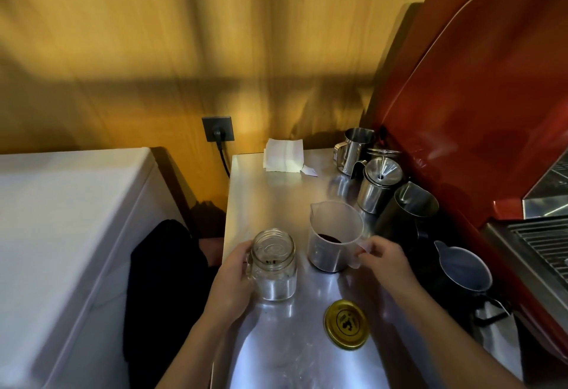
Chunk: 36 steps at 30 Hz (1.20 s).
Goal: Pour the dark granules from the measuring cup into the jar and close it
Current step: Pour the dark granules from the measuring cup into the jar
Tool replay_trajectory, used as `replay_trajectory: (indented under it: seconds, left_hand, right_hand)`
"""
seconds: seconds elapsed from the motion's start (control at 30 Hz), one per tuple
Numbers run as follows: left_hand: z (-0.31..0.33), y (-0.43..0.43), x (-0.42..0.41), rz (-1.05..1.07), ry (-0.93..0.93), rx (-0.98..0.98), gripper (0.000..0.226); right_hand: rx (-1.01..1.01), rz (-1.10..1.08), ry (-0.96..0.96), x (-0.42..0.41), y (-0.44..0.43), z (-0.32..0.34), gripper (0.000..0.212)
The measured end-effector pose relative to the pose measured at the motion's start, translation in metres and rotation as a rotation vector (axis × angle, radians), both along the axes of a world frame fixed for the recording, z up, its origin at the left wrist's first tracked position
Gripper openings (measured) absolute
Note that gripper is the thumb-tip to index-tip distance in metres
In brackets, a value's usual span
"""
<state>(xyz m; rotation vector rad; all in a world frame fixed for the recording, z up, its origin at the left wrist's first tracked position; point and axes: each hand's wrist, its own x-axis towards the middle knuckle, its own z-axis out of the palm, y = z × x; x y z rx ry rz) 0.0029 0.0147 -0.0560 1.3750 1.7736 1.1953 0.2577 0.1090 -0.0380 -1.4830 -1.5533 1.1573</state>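
A clear glass jar (274,265) with a side handle stands open and upright on the steel counter (276,192). My left hand (234,278) is wrapped around its handle side. To its right stands a translucent plastic measuring cup (333,236) with dark granules (330,238) in its bottom. My right hand (384,258) pinches the cup's handle. The gold jar lid (346,324) lies flat on the counter, nearer to me and apart from both hands.
Steel pitchers (353,155), a steel pot with a funnel (379,186), a black pitcher (405,213) and a grey jug (465,269) line the counter's right side beside a red coffee machine (479,97). White paper (284,159) lies at the back. A white chest (61,235) stands left.
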Motion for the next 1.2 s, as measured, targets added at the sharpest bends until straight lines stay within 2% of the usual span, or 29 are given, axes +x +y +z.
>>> replay_trajectory:
  seconds: [0.1,0.23,0.4,0.57,0.7,0.73,0.8,0.87,0.93,1.0,1.1,1.2]
  left_hand:
    - [-0.001,-0.004,0.000,0.036,0.032,-0.011,0.039]
    - [-0.007,-0.007,-0.006,0.079,0.062,-0.032,0.027]
    - [-0.014,-0.010,-0.008,0.101,0.030,-0.048,0.022]
    - [-0.012,-0.011,-0.004,0.159,0.028,-0.007,0.032]
    - [-0.006,-0.016,-0.002,0.108,-0.206,0.044,0.040]
    - [-0.004,-0.018,-0.003,0.068,-0.260,0.030,0.045]
    - [0.000,-0.021,-0.003,-0.009,-0.283,-0.017,0.074]
    - [0.004,-0.021,0.000,-0.045,-0.219,-0.056,0.098]
    - [0.007,-0.019,0.005,-0.042,-0.138,-0.076,0.109]
    - [0.012,-0.014,0.011,-0.015,-0.050,-0.079,0.112]
    - [0.016,-0.007,0.017,0.015,0.015,-0.060,0.113]
    - [0.017,0.000,0.019,0.062,0.082,-0.050,0.105]
  right_hand:
    - [-0.105,-0.045,0.312,0.004,0.001,-0.002,0.023]
    - [-0.083,0.063,0.371,0.004,-0.003,-0.004,0.019]
    - [0.023,0.047,0.514,-0.006,-0.004,0.009,0.010]
    - [0.107,0.137,0.465,-0.010,0.000,0.022,0.019]
    - [0.169,0.062,0.506,-0.013,-0.001,0.036,0.024]
    - [0.173,0.042,0.502,-0.014,0.000,0.041,0.025]
    - [0.203,0.071,0.431,-0.017,0.000,0.053,0.028]
    - [0.238,0.143,0.376,-0.021,-0.002,0.065,0.030]
    - [0.256,0.189,0.365,-0.027,-0.004,0.076,0.030]
    - [0.295,0.220,0.325,-0.033,-0.004,0.086,0.028]
    - [0.350,0.264,0.175,-0.041,0.001,0.098,0.007]
    - [0.404,0.319,0.075,-0.047,0.004,0.110,0.004]
